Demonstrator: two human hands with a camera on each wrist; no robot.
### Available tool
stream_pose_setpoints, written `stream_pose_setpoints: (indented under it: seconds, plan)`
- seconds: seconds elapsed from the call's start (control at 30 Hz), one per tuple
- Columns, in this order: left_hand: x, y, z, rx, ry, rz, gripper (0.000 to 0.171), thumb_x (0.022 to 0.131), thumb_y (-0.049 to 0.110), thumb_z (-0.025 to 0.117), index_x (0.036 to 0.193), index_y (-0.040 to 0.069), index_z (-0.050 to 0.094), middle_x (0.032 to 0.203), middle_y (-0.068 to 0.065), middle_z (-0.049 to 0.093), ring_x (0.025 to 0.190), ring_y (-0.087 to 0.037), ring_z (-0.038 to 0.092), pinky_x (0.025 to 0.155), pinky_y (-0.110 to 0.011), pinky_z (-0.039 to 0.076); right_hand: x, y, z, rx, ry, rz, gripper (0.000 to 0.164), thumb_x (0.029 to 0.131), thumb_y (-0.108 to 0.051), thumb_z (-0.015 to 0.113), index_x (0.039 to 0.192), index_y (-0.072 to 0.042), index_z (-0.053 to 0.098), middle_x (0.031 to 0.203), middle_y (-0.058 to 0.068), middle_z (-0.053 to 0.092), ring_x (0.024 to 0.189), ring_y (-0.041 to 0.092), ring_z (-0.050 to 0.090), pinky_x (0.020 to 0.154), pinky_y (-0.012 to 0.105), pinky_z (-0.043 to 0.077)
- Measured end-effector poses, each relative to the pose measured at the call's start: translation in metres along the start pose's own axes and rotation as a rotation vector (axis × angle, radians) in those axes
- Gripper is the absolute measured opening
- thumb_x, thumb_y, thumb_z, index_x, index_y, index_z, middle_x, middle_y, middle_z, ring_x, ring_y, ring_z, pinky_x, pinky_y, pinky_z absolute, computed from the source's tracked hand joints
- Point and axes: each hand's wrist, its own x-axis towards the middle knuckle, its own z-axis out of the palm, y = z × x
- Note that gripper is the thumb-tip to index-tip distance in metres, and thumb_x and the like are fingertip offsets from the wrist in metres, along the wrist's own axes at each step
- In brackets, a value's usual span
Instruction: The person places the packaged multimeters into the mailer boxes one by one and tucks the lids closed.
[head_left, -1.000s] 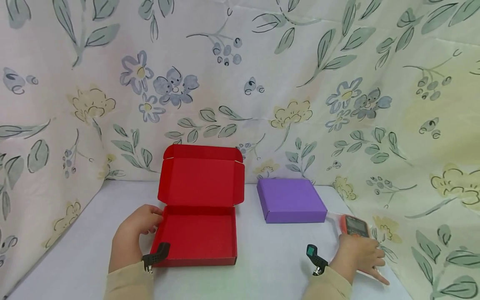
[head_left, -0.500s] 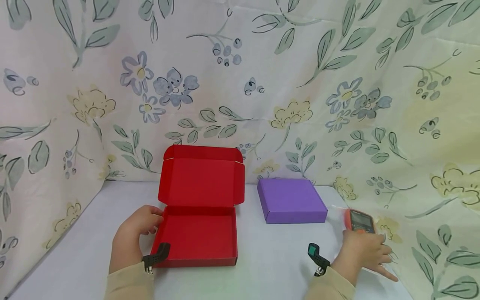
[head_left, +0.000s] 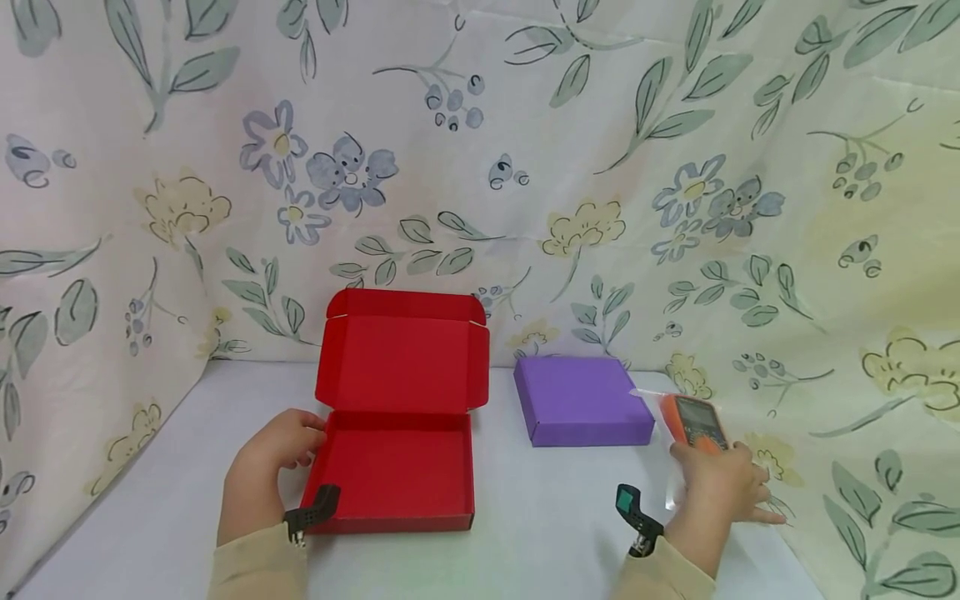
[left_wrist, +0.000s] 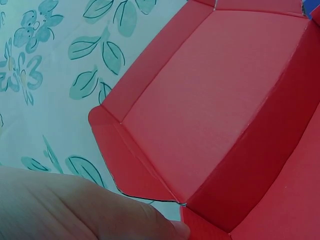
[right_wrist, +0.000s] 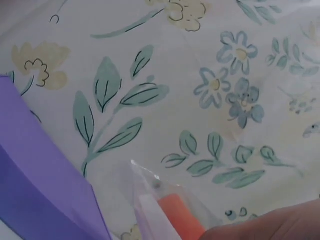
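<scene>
In the head view, my left hand [head_left: 279,442] holds the left wall of an opened red cardboard box [head_left: 390,524], its fingers at the rim near the back corner. The lid [head_left: 405,367] stands raised behind the tray, which has nothing in it. My right hand [head_left: 718,483] grips an orange multimeter [head_left: 696,419] with a grey screen, inside a clear plastic bag [head_left: 672,492]. Its lower half is hidden by the hand. The right wrist view shows one orange end of it in the bag, beside a finger [right_wrist: 270,225].
A closed purple box [head_left: 588,396] lies at the back right of the white table [head_left: 540,533], just left of the bagged multimeter. Floral cloth [head_left: 480,167] hangs behind the table and along both sides.
My right hand has shifted a little right, then back up and left with the bagged multimeter, whose bag now overlaps the purple box's right edge. My left hand and the red box stay put.
</scene>
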Motion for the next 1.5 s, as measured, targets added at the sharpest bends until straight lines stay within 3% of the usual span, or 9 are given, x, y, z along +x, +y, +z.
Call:
stream_pose_setpoints:
  seconds: [0.23,0.37,1.1,1.5]
  plan:
    - [0.001,-0.001,0.0,-0.011,0.005,-0.001,0.044,0.098,0.012,0.057,0.134,-0.013,0.053,0.105,-0.017,0.067,0.087,-0.03,0.062,0.075,-0.045,0.056,-0.005,-0.011,0.007,-0.044,-0.077,-0.199,0.096,0.08,-0.036,0.078,0.153,0.006,0.033,0.136,0.042,0.041,0.129,0.066,0.031,0.11,0.074,-0.015]
    - [0.001,-0.001,0.0,-0.012,0.006,-0.004,0.044,0.098,0.013,0.058,0.134,-0.012,0.053,0.105,-0.017,0.067,0.088,-0.03,0.062,0.075,-0.045,0.056,-0.007,-0.018,0.012,-0.029,-0.146,-0.278,0.092,0.08,-0.031,0.078,0.153,0.006,0.034,0.137,0.039,0.044,0.128,0.064,0.034,0.109,0.075,-0.016]
    - [-0.001,0.002,0.0,-0.004,-0.006,0.006,0.043,0.099,0.012,0.056,0.133,-0.013,0.054,0.105,-0.019,0.067,0.088,-0.031,0.063,0.076,-0.047,0.056,-0.018,-0.038,0.012,-0.019,-0.426,-0.433,0.095,0.084,-0.025,0.08,0.159,0.0,0.027,0.15,0.033,0.041,0.135,0.05,0.035,0.109,0.075,-0.014]
    - [0.0,0.001,0.001,-0.046,-0.006,-0.016,0.044,0.099,0.011,0.057,0.135,-0.013,0.051,0.11,-0.022,0.066,0.086,-0.028,0.065,0.079,-0.049,0.059,-0.027,-0.049,0.026,-0.017,-0.503,-0.618,0.095,0.075,-0.019,0.087,0.155,-0.002,0.038,0.15,0.029,0.046,0.138,0.047,0.038,0.112,0.073,-0.012]
